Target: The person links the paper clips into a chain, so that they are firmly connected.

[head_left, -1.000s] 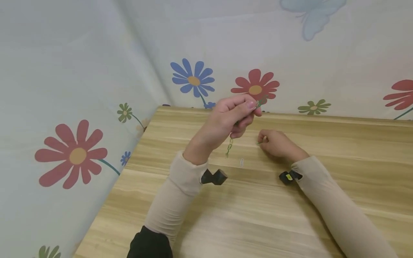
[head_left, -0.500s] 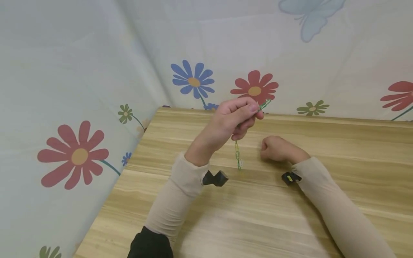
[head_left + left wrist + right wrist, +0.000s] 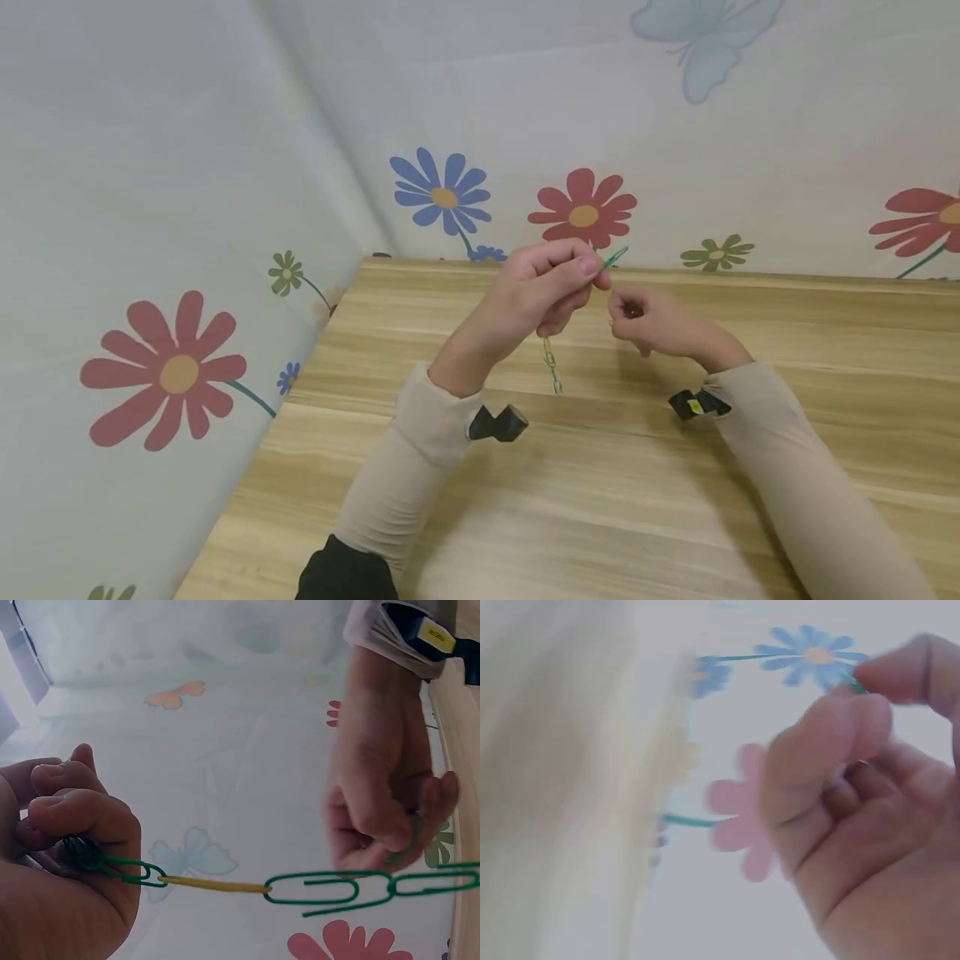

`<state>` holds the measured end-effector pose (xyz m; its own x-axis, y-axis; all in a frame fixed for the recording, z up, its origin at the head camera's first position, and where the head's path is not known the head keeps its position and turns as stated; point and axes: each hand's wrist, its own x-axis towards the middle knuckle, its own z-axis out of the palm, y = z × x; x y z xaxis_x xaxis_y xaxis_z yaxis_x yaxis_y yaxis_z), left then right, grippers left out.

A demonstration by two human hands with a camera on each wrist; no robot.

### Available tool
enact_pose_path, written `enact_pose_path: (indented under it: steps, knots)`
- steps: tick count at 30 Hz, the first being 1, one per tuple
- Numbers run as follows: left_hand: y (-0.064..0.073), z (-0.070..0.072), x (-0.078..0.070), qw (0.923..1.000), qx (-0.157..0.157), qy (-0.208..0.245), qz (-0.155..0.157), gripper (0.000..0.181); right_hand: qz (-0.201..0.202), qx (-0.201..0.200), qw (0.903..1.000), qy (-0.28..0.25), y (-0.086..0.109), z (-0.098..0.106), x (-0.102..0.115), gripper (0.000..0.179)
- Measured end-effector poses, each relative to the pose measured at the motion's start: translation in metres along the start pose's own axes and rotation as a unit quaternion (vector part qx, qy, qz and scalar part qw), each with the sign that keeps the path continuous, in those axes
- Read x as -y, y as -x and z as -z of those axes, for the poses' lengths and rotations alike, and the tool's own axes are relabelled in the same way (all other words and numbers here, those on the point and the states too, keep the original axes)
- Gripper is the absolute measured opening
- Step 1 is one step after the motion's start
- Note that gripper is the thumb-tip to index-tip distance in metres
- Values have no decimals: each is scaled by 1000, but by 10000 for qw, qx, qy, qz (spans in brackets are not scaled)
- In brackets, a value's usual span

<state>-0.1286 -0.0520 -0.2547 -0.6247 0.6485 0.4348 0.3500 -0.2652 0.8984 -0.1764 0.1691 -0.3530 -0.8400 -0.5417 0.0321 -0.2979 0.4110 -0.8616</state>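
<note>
My left hand [image 3: 525, 287] is raised over the table's far part and pinches a chain of linked green and yellow paper clips. One green paper clip [image 3: 617, 256] sticks out past the thumb and fingertip, while the chain's tail [image 3: 551, 360] hangs below the palm. In the left wrist view the linked chain [image 3: 215, 885] runs across from the curled left fingers [image 3: 90, 814]. Lower and to the right, my right hand [image 3: 671, 321] has thumb and index finger together. A small greenish wire piece [image 3: 415, 829], seemingly a paper clip, shows at its fingers; most of it is hidden.
Both hands are above a wood-grain table [image 3: 600, 500]. Behind its far edge hangs a pale curtain [image 3: 487, 83] printed with flowers and a butterfly. Black wrist-worn cameras [image 3: 498, 423] sit at both cuffs.
The right hand dipped toward the table, then rose nearer the left hand, its fist loosening to a pinch. The left hand stays nearly in place; its chain tail swung slightly right.
</note>
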Motion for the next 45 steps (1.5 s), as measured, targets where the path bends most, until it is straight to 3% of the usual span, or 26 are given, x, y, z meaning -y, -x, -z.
enact_pose_path:
  steps: [3,9,13,19,23,26,35,45]
  knots:
    - [0,0,1,10000,20,-11,28,18,492,-417,9950,-756,10,9,20,9]
    - [1,-2,2,9999,-5,36,141,12,1189,-1103,9810,-1061,32,15,58,16]
    - [1,-3,3,9999,6,-12,169,11,1739,-1408,9627,-1519,43,13,78,14]
    - [0,-6,4,9987,27,-487,122,10,2329,-1852,9429,-1499,54,8,99,11]
    - [0,-7,5,9964,-9,-852,47,9,2524,-2082,9368,-1239,59,6,107,10]
    - [-1,-7,6,9961,-39,-882,30,9,2595,-2238,9328,-1112,63,5,109,9]
    - [-2,-9,9,9956,-100,-931,108,8,2879,-2521,9132,-1398,67,4,112,7]
    - [-4,-8,13,9948,-56,-1011,65,8,2967,-2738,9035,-1438,67,4,113,6]
